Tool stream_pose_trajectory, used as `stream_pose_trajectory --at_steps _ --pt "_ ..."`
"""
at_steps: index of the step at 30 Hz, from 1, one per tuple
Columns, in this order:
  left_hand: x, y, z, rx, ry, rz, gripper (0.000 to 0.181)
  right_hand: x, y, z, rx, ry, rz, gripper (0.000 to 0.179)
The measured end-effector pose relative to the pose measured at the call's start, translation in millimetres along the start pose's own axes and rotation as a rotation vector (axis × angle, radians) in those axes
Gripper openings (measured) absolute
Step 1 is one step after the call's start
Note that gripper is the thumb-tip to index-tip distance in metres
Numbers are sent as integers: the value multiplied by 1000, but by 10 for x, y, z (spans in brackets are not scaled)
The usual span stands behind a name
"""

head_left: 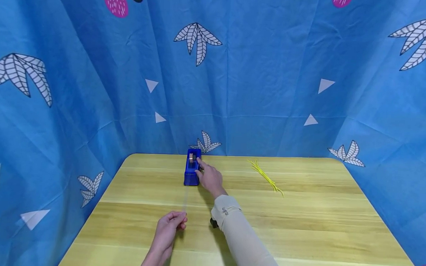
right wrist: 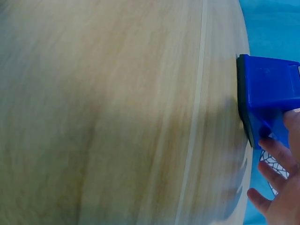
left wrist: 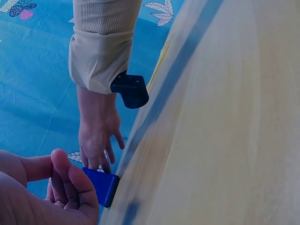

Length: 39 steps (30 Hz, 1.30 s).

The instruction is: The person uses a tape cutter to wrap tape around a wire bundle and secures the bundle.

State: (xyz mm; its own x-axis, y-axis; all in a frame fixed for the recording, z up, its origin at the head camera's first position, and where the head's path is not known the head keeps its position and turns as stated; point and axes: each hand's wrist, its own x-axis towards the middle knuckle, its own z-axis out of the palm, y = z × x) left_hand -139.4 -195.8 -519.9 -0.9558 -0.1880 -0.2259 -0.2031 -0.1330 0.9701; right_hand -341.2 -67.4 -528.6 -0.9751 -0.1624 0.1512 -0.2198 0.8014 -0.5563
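Observation:
A blue tape dispenser (head_left: pixel 192 179) with a tape roll (head_left: pixel 191 158) in it stands near the table's far edge. From its near end a faint clear strip of tape (head_left: pixel 186 198) runs toward the person. My left hand (head_left: pixel 167 230) pinches the strip's end between thumb and index finger, low over the table. Stretched out, my right hand (head_left: pixel 211 180) touches the dispenser's right side with thumb and index finger. Its other fingers (right wrist: pixel 271 174) are spread loosely in the right wrist view. The left wrist view catches only a corner of the dispenser (left wrist: pixel 105 188).
To the right of the dispenser lies a bundle of thin yellow strands (head_left: pixel 266 176) on the wooden table (head_left: pixel 301 222). A blue patterned curtain (head_left: pixel 264 84) hangs around the table's back and sides. A black wrist camera (head_left: pixel 214 223) sits under the right sleeve.

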Motion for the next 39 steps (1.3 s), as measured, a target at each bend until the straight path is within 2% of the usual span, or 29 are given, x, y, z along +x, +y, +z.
stream_pose_trajectory --at_steps 14,29,39 --pt "-29 -74 -25 8 -1 -23 26 -28 5 2 9 -4 -17 56" --pt "31 -198 -30 -21 -9 -39 20 -35 -11 -25 8 -14 1 56" --pt "55 -214 -16 -26 -4 -52 19 -30 -9 -21 7 -6 3 56"
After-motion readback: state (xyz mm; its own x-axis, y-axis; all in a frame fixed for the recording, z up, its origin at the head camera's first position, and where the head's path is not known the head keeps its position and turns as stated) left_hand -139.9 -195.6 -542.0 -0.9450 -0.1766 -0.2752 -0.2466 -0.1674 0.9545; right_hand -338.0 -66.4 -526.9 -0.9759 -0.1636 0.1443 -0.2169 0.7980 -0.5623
